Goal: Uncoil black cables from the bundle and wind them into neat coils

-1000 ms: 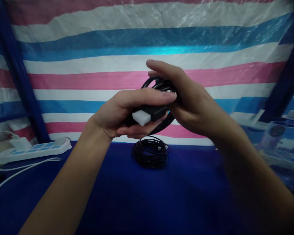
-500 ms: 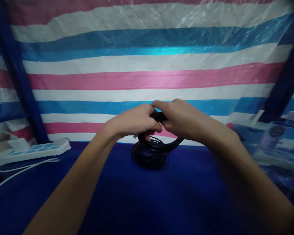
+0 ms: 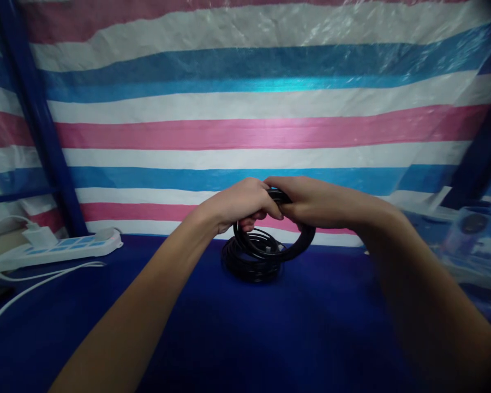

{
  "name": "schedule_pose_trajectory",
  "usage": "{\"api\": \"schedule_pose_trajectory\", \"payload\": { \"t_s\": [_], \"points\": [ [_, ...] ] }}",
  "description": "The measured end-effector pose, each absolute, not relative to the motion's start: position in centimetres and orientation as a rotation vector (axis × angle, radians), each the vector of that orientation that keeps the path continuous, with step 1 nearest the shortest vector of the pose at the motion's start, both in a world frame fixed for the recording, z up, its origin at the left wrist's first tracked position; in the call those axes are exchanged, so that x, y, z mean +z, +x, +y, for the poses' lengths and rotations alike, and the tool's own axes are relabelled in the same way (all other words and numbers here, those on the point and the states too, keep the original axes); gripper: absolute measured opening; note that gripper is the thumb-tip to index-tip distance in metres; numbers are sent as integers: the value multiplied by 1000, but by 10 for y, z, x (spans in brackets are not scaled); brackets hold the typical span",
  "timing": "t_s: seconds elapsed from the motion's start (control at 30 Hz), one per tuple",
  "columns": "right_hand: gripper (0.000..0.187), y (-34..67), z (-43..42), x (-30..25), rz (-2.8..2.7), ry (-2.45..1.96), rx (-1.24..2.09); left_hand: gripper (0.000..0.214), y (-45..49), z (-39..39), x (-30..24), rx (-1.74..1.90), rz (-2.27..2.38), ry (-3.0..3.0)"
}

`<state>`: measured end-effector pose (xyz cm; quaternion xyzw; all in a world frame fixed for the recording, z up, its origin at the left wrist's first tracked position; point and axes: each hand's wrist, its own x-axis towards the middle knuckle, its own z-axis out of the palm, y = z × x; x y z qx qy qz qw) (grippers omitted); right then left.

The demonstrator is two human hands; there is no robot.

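Note:
Both my hands grip one coiled black cable (image 3: 300, 246) at its top, just above a second black cable coil (image 3: 249, 265) lying on the blue table (image 3: 237, 333). My left hand (image 3: 239, 204) is closed on the left part of the loop. Fingers of my right hand (image 3: 311, 203) wrap the right part. The held loop hangs down and overlaps the lying coil; whether they touch is unclear. A white plug seen earlier is hidden inside my hands.
A white power strip (image 3: 61, 248) with a white adapter and white cords lies at the far left. A clear plastic container (image 3: 462, 240) stands at the right. A striped pink, white and blue tarp (image 3: 245, 109) hangs behind the table, with dark blue posts at both sides.
My hands came down from chest height with the black cable and its white plug, and now hold the loop low over the coil on the table. The plug is out of sight.

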<state>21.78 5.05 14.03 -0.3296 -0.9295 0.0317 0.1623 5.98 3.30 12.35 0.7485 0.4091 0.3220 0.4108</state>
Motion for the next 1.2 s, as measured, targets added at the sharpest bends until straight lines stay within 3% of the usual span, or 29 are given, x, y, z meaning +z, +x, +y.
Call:
{"api": "schedule_pose_trajectory", "payload": {
  "t_s": [0.2, 0.33, 0.6, 0.73, 0.87, 0.93, 1.1, 1.2],
  "points": [
    [21, 217, 51, 139, -2675, -906, 60, 15, 52, 38, 122, 714, 977, 1877],
    [25, 223, 54, 138, -2673, -878, 44, 10, 50, 32, 127, 662, 1086, 2197],
    [19, 224, 52, 140, -2662, -719, 167, 28, 45, 17, 141, 735, 1200, 2649],
    [17, 227, 44, 145, -2514, -682, 266, 24, 45, 17, 142, 905, 1037, 2412],
    [43, 224, 40, 145, -2294, -683, 369, 26, 50, 17, 140, 1092, 874, 1988],
    [47, 221, 41, 144, -2230, -659, 395, 22, 55, 18, 138, 1236, 851, 1876],
    [48, 221, 41, 145, -2284, -613, 314, 22, 66, 21, 131, 1434, 830, 1776],
    [39, 225, 38, 148, -2380, -553, 192, 21, 67, 24, 128, 1399, 773, 1789]
  ]
}}
